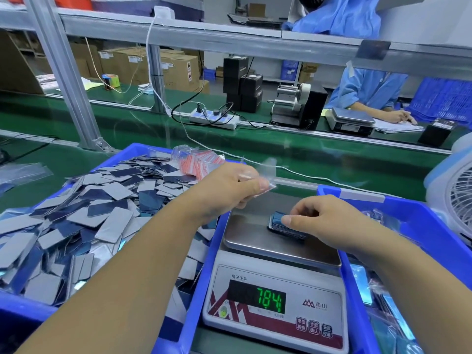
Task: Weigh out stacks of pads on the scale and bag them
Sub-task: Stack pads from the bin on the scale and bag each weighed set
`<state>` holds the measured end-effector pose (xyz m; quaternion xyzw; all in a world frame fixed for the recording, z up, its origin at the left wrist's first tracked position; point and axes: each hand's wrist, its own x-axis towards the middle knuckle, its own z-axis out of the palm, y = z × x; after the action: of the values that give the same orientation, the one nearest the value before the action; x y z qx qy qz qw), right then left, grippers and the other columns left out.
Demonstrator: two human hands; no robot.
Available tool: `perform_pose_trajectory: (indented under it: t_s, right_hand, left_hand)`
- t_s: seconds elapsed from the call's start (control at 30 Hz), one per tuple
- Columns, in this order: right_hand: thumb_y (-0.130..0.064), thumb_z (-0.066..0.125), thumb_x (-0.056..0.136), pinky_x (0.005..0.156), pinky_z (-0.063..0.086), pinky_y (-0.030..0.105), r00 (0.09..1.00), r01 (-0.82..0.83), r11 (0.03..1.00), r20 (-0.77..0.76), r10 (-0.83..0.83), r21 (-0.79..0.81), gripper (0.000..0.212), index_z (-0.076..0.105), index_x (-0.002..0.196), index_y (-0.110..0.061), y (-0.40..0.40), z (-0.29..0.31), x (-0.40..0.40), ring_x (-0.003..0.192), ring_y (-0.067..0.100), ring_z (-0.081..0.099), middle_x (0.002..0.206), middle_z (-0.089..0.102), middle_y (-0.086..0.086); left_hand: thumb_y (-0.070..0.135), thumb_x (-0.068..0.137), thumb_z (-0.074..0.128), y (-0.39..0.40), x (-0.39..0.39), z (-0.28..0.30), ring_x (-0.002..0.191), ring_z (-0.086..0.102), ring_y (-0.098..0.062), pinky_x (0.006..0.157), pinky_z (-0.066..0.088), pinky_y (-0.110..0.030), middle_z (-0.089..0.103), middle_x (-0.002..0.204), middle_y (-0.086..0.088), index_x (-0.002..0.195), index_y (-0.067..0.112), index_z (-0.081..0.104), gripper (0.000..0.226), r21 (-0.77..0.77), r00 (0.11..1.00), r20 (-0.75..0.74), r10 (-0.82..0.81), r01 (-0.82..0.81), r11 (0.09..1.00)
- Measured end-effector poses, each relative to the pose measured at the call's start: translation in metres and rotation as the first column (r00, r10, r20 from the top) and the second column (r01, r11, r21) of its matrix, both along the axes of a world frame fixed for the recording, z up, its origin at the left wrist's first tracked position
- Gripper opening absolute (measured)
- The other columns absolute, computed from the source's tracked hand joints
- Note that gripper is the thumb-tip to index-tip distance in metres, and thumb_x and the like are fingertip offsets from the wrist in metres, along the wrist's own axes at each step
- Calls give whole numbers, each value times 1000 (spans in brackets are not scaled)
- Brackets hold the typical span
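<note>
Right hand: it holds the stack of pads with fingers curled round it, thumb on the near side.
Stack of pads: it sits on the steel plate of the scale, toward the right edge of the plate.
Left hand: it pinches a clear bag between thumb and fingers, up above the far left corner of the plate.
Clear bag: it is small and see-through, and I cannot tell if its mouth is open.
Scale: it stands on the bench between the two bins, and its green number reads 784, though a dot in it is too small to see.
Left bin: it is blue and full of loose pads, grey on one side and dark blue on the other, and it touches the left side of the scale.
Spare bags: a bunch with red strips lies at the far edge of the left bin.
Right bin: it is blue and holds filled bags, just beside the right side of the scale.
Step in hand: the stack looks weighed, and both hands seem ready for bagging.
Next move: I think the right hand must lift the stack as one tidy block, the left hand must open the bag mouth, and the stack must slide in straight so no pad slips out.
</note>
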<state>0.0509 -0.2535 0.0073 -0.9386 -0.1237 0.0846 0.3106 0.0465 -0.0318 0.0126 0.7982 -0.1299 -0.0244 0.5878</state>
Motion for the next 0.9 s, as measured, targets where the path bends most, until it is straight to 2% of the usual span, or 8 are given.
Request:
perform_pose_trajectory:
  t_s: [0.2, 0.27, 0.4, 0.5, 0.57, 0.73, 0.8, 0.9]
  right_hand:
    - [-48, 81, 72, 61, 44, 24, 997, -3, 999, -80, 7, 45, 23, 70, 78, -28, 3, 2, 2, 56, 1, 55, 67, 67, -12]
    - [-44, 84, 68, 60, 45, 24, 998, -4, 999, -66, 8, 51, 25, 68, 78, -29, 4, 2, 1, 58, 2, 56, 69, 67, -12]
    - [-33, 87, 66, 65, 48, 25, 998, -59, 994, 21, 57, 88, 31, 63, 85, -30, 6, -2, -4, 63, 2, 56, 75, 63, -11]
    - [-31, 84, 72, 69, 43, 7, 983, -118, 992, 151, 109, 53, 32, 62, 93, -40, 6, -4, -7, 79, -6, 58, 88, 63, -17]
    - [-32, 79, 77, 71, 39, 3, 956, -153, 988, 254, 150, -9, 27, 60, 90, -45, 7, -5, -8, 87, -10, 55, 90, 64, -21]
    - [-36, 56, 91, 76, 40, 21, 918, -201, 956, 300, 260, -215, 11, 50, 99, -33, 14, -14, -12, 89, 7, 47, 96, 53, -14]
    - [-32, 46, 92, 81, 40, 31, 903, -193, 937, 320, 285, -292, 8, 43, 99, -30, 17, -16, -13, 92, 13, 41, 96, 47, -9]
    - [-27, 41, 94, 84, 39, 33, 898, -205, 922, 312, 311, -328, 8, 43, 101, -27, 18, -17, -12, 93, 14, 38, 96, 43, -8]
  left_hand:
    - [34, 96, 65, -3, 3, -2, 48, 25, -14, 49, 23, -26, 31, 53, 2, 50, 23, 39, 54, -26, 993, 51, 106, -105, 994]
    - [27, 96, 64, -4, 5, -3, 48, 28, -12, 47, 25, -22, 39, 52, 4, 52, 22, 49, 48, -83, 995, 39, 88, -85, 993]
    - [13, 93, 68, -2, 6, -5, 51, 43, -6, 48, 34, -17, 58, 61, 7, 84, 14, 71, 10, -159, 998, -10, 69, -70, 985]
    - [9, 94, 66, -2, 8, -8, 51, 46, -4, 48, 35, -17, 60, 60, 7, 92, 13, 73, 9, -199, 996, -50, 78, -87, 976]
    - [12, 93, 68, -4, 7, -8, 49, 37, -9, 46, 30, -18, 56, 58, 5, 81, 8, 72, 13, -186, 997, -42, 67, -74, 980]
    - [29, 91, 71, -5, 11, -8, 41, 24, -10, 40, 22, -16, 39, 47, 9, 51, 22, 43, 49, -233, 977, -32, 210, -212, 949]
    - [35, 88, 72, -5, 11, -7, 40, 29, -8, 39, 24, -17, 44, 49, 8, 55, 17, 53, 42, -281, 969, -62, 240, -248, 927]
    - [45, 78, 73, -8, 9, -5, 41, 29, -5, 39, 22, -18, 46, 54, 6, 54, 23, 68, 33, -360, 982, -116, 149, -181, 915]
